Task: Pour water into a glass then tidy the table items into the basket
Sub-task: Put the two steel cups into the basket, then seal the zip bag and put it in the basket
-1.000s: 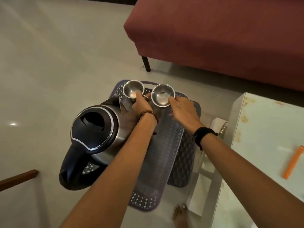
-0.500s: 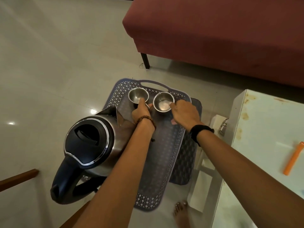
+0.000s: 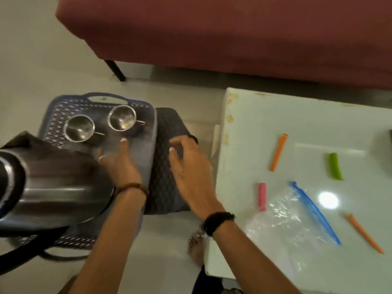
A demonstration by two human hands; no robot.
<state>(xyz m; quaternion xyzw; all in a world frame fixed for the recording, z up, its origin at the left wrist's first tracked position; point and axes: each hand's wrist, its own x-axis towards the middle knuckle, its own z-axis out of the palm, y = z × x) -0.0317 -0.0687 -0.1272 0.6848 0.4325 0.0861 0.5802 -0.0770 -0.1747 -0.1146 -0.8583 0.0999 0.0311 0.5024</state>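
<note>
Hands come first: the left hand [image 3: 118,164] is spread flat over the basket [image 3: 146,132], holding nothing. The right hand [image 3: 188,166] floats just beside the basket's right edge, fingers loose and apart, holding nothing too.

Just past the left fingers, two shiny metal cups sit inside the basket near its far edge. The left cup [image 3: 79,128] and the right cup [image 3: 122,120] stand upright, side by side. I cannot tell if there is water in them. A big steel kettle [image 3: 55,183] sits at the near left end of the basket.

So the cups and kettle look put away already. That part seems done.

More is left. On the tabletop [image 3: 254,115] to the right lie an orange clip [image 3: 278,152] near the middle, a green clip [image 3: 335,169] farther right, a pink clip [image 3: 262,197] nearer the left edge, a clear plastic bag [image 3: 282,221] with a blue clip [image 3: 314,211] on it, and another orange clip [image 3: 364,232] close to the near right. These probably still need to go into the basket.
</note>
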